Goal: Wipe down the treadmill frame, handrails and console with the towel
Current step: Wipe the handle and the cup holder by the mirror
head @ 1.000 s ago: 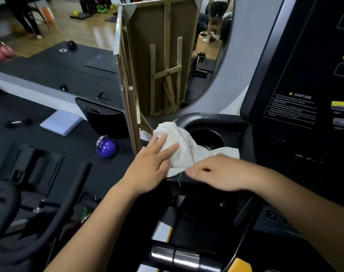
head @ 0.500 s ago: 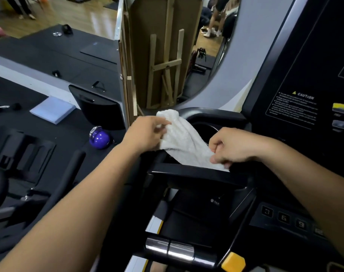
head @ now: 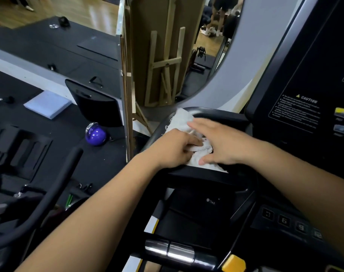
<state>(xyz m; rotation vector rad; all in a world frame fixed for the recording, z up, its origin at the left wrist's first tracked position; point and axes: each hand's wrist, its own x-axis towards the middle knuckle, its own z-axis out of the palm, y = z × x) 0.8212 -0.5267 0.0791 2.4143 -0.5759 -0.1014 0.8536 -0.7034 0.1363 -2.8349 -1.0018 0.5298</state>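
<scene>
Left hand [head: 173,149] fingers curl into the towel [head: 180,119], gripping its folds; right hand [head: 222,143] lies flat, fingers straight, pressing down. Towel's bunched on the console tray [head: 222,115], left of the caution panel [head: 296,112]. Soft, light, floppy: best gathered into a wad, I'd say.

White cloth towel [head: 179,120] on the black plastic treadmill tray [head: 227,117], under left hand [head: 172,149] and right hand [head: 223,145] side by side; shiny purple ball [head: 95,135] on black floor mat [head: 102,163], left
</scene>
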